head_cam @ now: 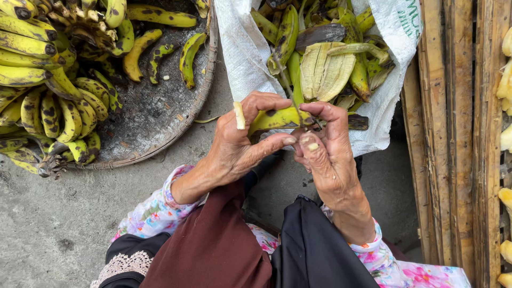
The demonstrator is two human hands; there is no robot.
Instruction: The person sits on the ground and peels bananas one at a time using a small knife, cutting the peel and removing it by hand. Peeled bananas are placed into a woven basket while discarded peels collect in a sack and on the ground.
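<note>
My left hand (234,144) grips a small yellow-green banana (274,119) with dark spots, held level in front of me. A pale peeled tip (239,115) shows at its left end. My right hand (325,149) pinches the banana's right, stem end, thumb and fingers closed on the skin. Both hands hover just in front of a white woven sack (242,53) holding banana peels (325,72).
A round woven tray (154,114) at the left carries bunches of spotted yellow bananas (48,101). Wooden slats (453,138) run down the right, with peeled pale bananas (505,85) along the edge. Concrete floor lies below; my knees are at the bottom.
</note>
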